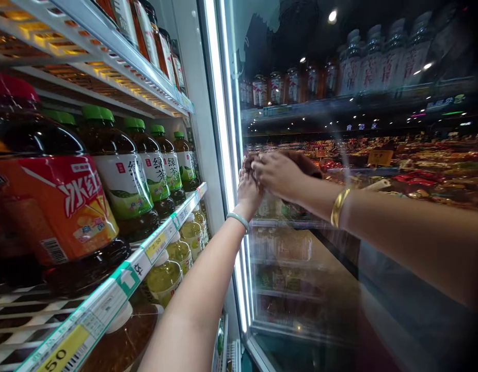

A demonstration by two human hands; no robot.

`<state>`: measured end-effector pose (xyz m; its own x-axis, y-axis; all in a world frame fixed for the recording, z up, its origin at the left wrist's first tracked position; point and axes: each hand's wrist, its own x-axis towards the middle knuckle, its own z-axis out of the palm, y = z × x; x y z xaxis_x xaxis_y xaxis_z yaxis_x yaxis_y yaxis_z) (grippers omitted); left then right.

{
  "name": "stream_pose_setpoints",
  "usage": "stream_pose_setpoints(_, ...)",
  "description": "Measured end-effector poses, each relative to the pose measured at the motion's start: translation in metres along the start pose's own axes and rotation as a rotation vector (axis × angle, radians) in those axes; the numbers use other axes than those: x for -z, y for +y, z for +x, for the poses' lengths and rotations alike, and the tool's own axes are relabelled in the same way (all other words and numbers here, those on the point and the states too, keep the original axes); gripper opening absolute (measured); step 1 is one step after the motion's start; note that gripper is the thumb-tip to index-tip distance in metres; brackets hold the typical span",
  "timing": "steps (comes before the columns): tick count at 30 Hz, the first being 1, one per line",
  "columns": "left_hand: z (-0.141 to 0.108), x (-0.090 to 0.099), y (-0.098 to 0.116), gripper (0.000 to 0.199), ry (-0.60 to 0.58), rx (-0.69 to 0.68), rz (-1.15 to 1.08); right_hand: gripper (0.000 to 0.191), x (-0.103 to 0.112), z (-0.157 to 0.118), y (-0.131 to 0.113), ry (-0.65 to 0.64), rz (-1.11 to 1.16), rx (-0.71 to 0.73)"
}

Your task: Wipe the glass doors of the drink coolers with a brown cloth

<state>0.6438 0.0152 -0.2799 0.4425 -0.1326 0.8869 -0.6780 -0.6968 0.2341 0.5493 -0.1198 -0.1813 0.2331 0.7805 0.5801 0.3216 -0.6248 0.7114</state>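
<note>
Both of my hands are close together at the glass door (301, 279) of a lit drinks cooler, near its bright inner edge. My left hand (250, 188), with a pale bangle (239, 221) on the wrist, reaches up with its fingers stretched out against the glass. Crossing in from the right, my right hand (275, 173) lies partly over the left fingertips, its fingers extended and close together. A gold bracelet (338, 208) circles that wrist. Dark reflections behind the fingers hide some of the contact. I see no object held in either hand.
On the shelf at left stand a large red-labelled bottle (64, 201) and several green-capped tea bottles (123, 181). A price rail (146, 253) runs along the shelf edge. Yellowish bottles (165, 279) stand below. The glass shows reflected bottles and many bright lights.
</note>
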Motion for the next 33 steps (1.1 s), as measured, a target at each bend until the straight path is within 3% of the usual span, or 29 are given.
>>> stream_pose_setpoints(3, -0.012, -0.002, 0.01, 0.065, -0.007, -0.064, -0.018, 0.015, 0.016, -0.033, -0.01, -0.052, -0.062, 0.019)
stream_pose_setpoints(8, -0.015, -0.013, 0.043, 0.067, 0.002, -0.167, -0.088, 0.032, 0.064, -0.058, 0.012, 0.014, -0.202, -0.221)
stream_pose_setpoints(12, -0.012, -0.024, 0.056, 0.067, 0.067, -0.217, -0.139, 0.025, 0.056, -0.092, -0.012, -0.049, -0.231, -0.137)
stream_pose_setpoints(15, -0.02, -0.028, 0.06, 0.067, 0.092, -0.281, -0.13, 0.023, 0.056, -0.116, -0.025, 0.002, -0.24, -0.053)
stream_pose_setpoints(21, -0.034, -0.037, 0.084, 0.067, 0.183, -0.377, -0.142, 0.024, 0.085, -0.113, -0.007, 0.084, -0.337, -0.312)
stream_pose_setpoints(25, -0.043, -0.041, 0.096, 0.066, 0.24, -0.38, -0.153, 0.019, 0.084, -0.142, -0.03, 0.102, -0.242, -0.193)
stream_pose_setpoints(29, -0.049, -0.039, 0.114, 0.067, 0.226, -0.469, -0.142, 0.022, 0.103, -0.169, -0.032, 0.104, -0.213, -0.287)
stream_pose_setpoints(33, -0.042, -0.038, 0.148, 0.068, 0.253, -0.472, -0.16, 0.021, 0.12, -0.152, -0.012, 0.19, -0.331, -0.452)
